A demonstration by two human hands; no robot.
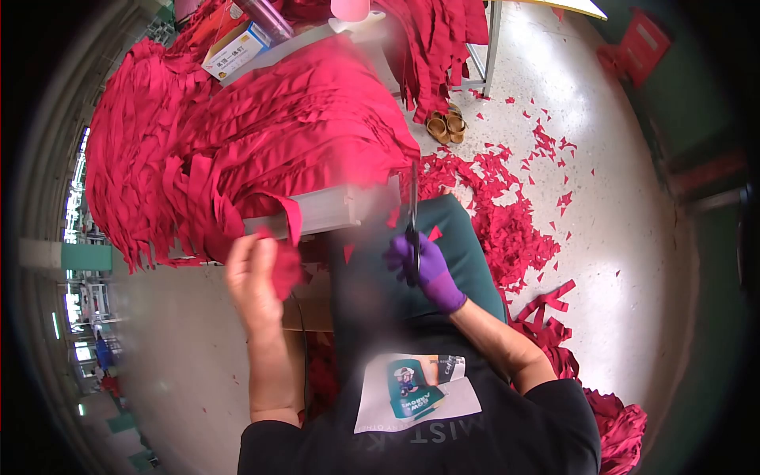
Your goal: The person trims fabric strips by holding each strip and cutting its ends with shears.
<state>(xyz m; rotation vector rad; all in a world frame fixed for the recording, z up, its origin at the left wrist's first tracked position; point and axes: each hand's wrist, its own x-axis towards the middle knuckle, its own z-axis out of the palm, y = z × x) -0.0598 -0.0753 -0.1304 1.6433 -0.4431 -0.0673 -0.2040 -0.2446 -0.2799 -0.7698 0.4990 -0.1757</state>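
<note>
My bare left hand [252,277], blurred by motion, is closed on the end of a red fabric strip [286,273] at the near edge of the table. In a purple glove, my right hand [423,265] grips black-handled scissors [413,194] over my lap, blades pointing away from me. A thick pile of red fabric strips [293,119] covers the table [324,210] and hangs off its left side. Small red triangular scraps [435,233] show close to the scissors and in front of my legs.
Red scraps [507,229] lie heaped on the floor to the right. Beyond them stands a pair of brown shoes [446,125]. A small white and blue box [236,51] sits at the back of the table. Red strips [613,431] are bunched behind my right arm.
</note>
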